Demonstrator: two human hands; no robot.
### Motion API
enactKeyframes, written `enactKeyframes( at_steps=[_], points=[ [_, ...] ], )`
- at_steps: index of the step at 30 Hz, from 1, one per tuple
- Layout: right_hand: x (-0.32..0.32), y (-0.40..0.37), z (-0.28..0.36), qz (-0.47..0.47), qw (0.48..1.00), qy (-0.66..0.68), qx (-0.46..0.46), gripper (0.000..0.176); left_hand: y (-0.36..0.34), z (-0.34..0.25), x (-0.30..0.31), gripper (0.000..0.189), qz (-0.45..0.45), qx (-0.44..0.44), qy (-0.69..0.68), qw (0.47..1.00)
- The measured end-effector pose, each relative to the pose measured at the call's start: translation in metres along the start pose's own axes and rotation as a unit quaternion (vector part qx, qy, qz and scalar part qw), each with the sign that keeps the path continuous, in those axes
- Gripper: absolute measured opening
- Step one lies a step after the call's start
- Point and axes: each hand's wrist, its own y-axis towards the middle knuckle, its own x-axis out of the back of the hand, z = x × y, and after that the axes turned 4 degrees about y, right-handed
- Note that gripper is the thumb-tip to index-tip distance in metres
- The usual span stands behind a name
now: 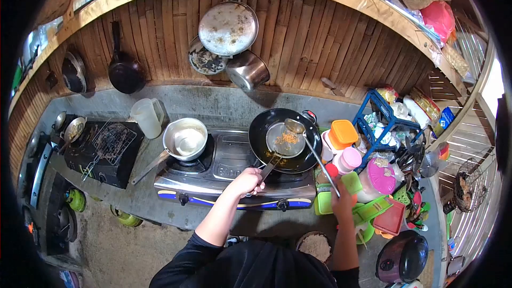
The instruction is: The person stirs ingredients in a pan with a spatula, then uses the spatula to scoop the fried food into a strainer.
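My left hand is closed around the dark handle of a strainer. The strainer's round mesh overlaps the middle of a black wok on the right side of the stove. Orange fried bits lie in the mesh, and more yellowish pieces show in the wok below. In my right hand is the long metal handle of a ladle, its bowl tipped over the strainer's far rim.
A saucepan stands on the left burner of the stove, beside a plastic jug. Containers, including an orange one, crowd the counter right of the wok. A blue rack and rice cooker are farther right.
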Motion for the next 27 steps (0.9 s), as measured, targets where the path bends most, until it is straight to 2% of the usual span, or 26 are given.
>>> enactKeyframes(
  at_steps=[3, 4, 6, 8, 14, 17, 19, 27],
  points=[
    [-0.021, -0.028, -0.014, -0.044, 0.999, -0.005, 0.018, 0.026, -0.005, -0.004, -0.003, 0.010, -0.008, -0.001, -0.003, 1.000],
    [-0.023, -0.032, -0.011, -0.043, 0.999, -0.004, 0.020, 0.026, -0.008, -0.004, -0.003, 0.010, -0.013, 0.001, -0.008, 1.000],
    [-0.024, -0.044, 0.000, 0.000, 0.999, 0.023, -0.036, 0.027, -0.009, -0.002, -0.005, 0.010, -0.017, 0.001, -0.019, 1.000],
    [-0.029, -0.049, 0.000, -0.015, 0.999, 0.024, -0.018, 0.027, -0.010, -0.003, -0.005, 0.010, -0.021, -0.002, -0.027, 0.999],
    [-0.026, -0.056, 0.006, -0.035, 0.999, 0.000, -0.040, 0.027, -0.016, -0.002, -0.008, 0.012, -0.030, 0.011, -0.023, 0.999],
    [-0.022, -0.061, 0.007, -0.019, 0.997, -0.021, -0.078, 0.027, -0.014, 0.003, -0.007, 0.013, -0.030, 0.004, -0.013, 0.999],
    [-0.026, -0.060, 0.000, -0.040, 0.999, 0.001, -0.026, 0.027, -0.017, 0.000, -0.008, 0.013, -0.026, 0.004, -0.025, 0.999],
    [-0.029, -0.070, -0.006, -0.047, 0.998, 0.011, -0.042, 0.027, -0.018, 0.006, -0.006, 0.012, -0.022, -0.001, -0.030, 0.999]
  ],
)
